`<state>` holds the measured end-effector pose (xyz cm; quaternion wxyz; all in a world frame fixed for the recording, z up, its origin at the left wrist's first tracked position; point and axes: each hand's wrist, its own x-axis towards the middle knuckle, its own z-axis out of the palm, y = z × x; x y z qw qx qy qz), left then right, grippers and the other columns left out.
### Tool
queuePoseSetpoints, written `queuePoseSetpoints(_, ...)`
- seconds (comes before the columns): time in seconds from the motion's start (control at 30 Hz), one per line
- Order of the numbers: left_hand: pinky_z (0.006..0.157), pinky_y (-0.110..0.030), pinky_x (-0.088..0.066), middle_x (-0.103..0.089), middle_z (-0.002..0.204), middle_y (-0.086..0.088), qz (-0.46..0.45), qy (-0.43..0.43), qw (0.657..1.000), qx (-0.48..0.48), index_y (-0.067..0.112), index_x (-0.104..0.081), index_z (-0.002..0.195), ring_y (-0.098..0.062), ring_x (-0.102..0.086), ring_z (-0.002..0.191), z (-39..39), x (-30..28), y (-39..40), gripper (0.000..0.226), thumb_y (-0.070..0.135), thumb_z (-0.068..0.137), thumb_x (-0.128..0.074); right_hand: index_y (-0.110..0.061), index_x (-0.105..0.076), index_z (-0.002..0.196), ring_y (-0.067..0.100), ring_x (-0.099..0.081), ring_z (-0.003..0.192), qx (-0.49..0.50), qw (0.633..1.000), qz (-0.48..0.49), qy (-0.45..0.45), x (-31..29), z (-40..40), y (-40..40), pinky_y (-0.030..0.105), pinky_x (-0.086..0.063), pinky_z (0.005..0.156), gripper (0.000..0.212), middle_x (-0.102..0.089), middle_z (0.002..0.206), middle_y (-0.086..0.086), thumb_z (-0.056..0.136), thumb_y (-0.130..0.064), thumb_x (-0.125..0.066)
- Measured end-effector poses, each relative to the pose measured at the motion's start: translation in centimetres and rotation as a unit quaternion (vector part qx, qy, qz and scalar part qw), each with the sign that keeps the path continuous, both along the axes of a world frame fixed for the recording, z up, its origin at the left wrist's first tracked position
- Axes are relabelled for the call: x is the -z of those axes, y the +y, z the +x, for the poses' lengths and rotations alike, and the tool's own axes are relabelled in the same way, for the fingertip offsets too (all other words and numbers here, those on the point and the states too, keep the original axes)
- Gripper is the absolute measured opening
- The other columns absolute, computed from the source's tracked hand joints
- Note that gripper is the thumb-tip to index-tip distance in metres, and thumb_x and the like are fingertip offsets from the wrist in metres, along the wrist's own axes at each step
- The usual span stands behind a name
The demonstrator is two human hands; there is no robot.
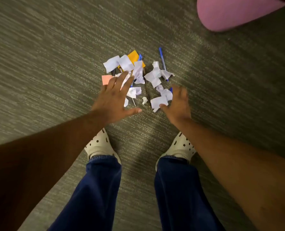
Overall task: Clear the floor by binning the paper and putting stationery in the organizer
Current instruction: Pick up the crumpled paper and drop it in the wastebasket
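Observation:
A heap of crumpled white paper scraps (153, 76) lies on the carpet ahead of my feet. Mixed in are an orange sticky-note pad (133, 57), a pink note (106, 79), a blue pen (162, 59) at the right and a dark pencil (147, 90) in the middle. My left hand (116, 99) hovers over the left part of the heap, fingers spread, holding nothing. My right hand (179, 104) is slightly blurred at the heap's near right edge, fingers apart and empty. More pens are partly hidden under the scraps.
Grey-green carpet (55, 64) surrounds the heap. A pink rounded object (230, 12) sits at the top right. My two feet in white clogs (100, 144) stand just behind the heap. No bin or organizer is in view.

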<state>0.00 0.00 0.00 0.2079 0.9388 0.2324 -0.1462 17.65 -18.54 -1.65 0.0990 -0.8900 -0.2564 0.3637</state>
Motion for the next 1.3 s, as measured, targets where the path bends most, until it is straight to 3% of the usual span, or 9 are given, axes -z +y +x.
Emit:
queuePoseSetpoints(0.27, 0.082, -0.036, -0.056, -0.065, 0.112, 0.001, -0.307, 0.041, 0.908, -0.284, 0.023, -0.06, 0.128, -0.022, -0.067, 0.094, 1.1, 2.4, -4.6, 0.052, 0.049, 0.086, -0.077, -0.007, -0.068, 0.128, 0.032, -0.068, 0.114, 0.055, 0.998, -0.002, 0.026, 4.0, 0.0, 1.8, 0.036, -0.056, 0.096, 0.04, -0.068, 0.129, 0.017, 0.09, 0.004, -0.067)
queuePoseSetpoints(0.5, 0.095, -0.061, -0.056, -0.055, 0.137, -0.015, -0.668, 0.124, 0.467, -0.566, 0.027, -0.052, 0.143, -0.042, -0.061, 0.117, 5.1, -0.6, -7.0, 0.079, 0.072, 0.08, -0.066, -0.009, -0.078, 0.112, 0.012, -0.075, 0.077, 0.17, 0.974, 0.093, 0.113, -1.0, -2.4, 1.5, 0.012, -0.058, 0.061, 0.024, -0.08, 0.099, 0.006, 0.088, -0.007, -0.079)
queuePoseSetpoints(0.57, 0.088, -0.052, -0.062, -0.069, 0.123, -0.018, -0.674, 0.092, 0.422, -0.599, 0.016, -0.063, 0.126, -0.037, -0.07, 0.108, 5.7, -0.6, -6.9, 0.062, 0.062, 0.085, -0.068, -0.013, -0.079, 0.108, 0.007, -0.075, 0.076, 0.138, 0.969, 0.123, 0.163, -2.9, -3.7, 1.2, 0.014, -0.059, 0.063, 0.019, -0.08, 0.095, -0.001, 0.089, -0.01, -0.08)
queuePoseSetpoints(0.67, 0.064, -0.032, -0.064, -0.079, 0.091, -0.011, -0.584, 0.071, 0.44, -0.678, 0.013, -0.069, 0.107, -0.022, -0.078, 0.075, 5.9, -0.1, -6.8, 0.017, 0.028, 0.101, -0.062, -0.016, -0.079, 0.112, 0.007, -0.076, 0.088, 0.074, 0.952, 0.153, 0.253, -4.5, -4.3, 1.4, 0.026, -0.063, 0.081, 0.027, -0.08, 0.102, -0.004, 0.086, -0.008, -0.082)
queuePoseSetpoints(0.77, 0.051, -0.028, -0.057, -0.074, 0.084, -0.01, -0.531, 0.018, 0.437, -0.726, 0.013, -0.065, 0.102, -0.018, -0.071, 0.057, 5.3, 0.8, -5.8, 0.017, 0.006, 0.104, -0.05, -0.017, -0.08, 0.109, 0.0, -0.072, 0.09, 0.049, 0.951, 0.167, 0.255, -3.8, -2.9, 3.2, 0.028, -0.062, 0.084, 0.025, -0.078, 0.101, -0.008, 0.084, -0.019, -0.084)
queuePoseSetpoints(0.87, 0.045, -0.023, -0.041, -0.061, 0.081, -0.008, -0.503, 0.003, 0.428, -0.751, 0.012, -0.061, 0.105, -0.014, -0.051, 0.053, 4.1, 1.8, -4.1, 0.021, -0.001, 0.104, -0.044, -0.014, -0.079, 0.102, 0.015, -0.07, 0.095, 0.034, 0.972, 0.219, 0.08, -1.9, -0.1, 5.7, 0.04, -0.061, 0.085, 0.018, -0.075, 0.103, -0.001, 0.086, -0.022, -0.08)
queuePoseSetpoints(1.03, 0.042, -0.018, -0.03, -0.057, 0.08, -0.002, -0.491, 0.041, 0.484, -0.723, 0.018, -0.067, 0.1, -0.011, -0.041, 0.056, 1.7, 2.3, -2.7, 0.02, 0.005, 0.099, -0.052, -0.026, -0.045, 0.151, 0.035, -0.039, 0.138, -0.195, 0.974, 0.05, -0.106, 1.8, 3.7, 8.6, 0.048, -0.054, 0.101, 0.084, -0.032, 0.16, 0.011, 0.079, -0.032, -0.087)
queuePoseSetpoints(1.2, 0.072, -0.035, -0.049, -0.059, 0.112, -0.006, -0.17, 0.062, 0.862, -0.473, 0.019, -0.054, 0.124, -0.028, -0.058, 0.089, -0.5, 3.2, -2.2, 0.048, 0.037, 0.085, -0.076, -0.023, -0.051, 0.145, 0.036, -0.039, 0.141, -0.254, 0.964, -0.019, -0.08, 4.3, 3.6, 8.8, 0.05, -0.056, 0.101, 0.066, -0.028, 0.161, 0.012, 0.088, -0.001, -0.076)
queuePoseSetpoints(1.3, 0.087, -0.047, -0.054, -0.048, 0.134, -0.019, -0.129, 0.089, 0.9, -0.407, 0.02, -0.033, 0.146, -0.039, -0.061, 0.109, -0.6, 4.1, -1.1, 0.091, 0.048, 0.076, -0.085, -0.012, -0.063, 0.129, 0.036, -0.047, 0.133, -0.239, 0.969, 0.006, -0.063, 5.1, 3.2, 8.1, 0.048, -0.054, 0.101, 0.046, -0.04, 0.149, 0.017, 0.09, 0.013, -0.061)
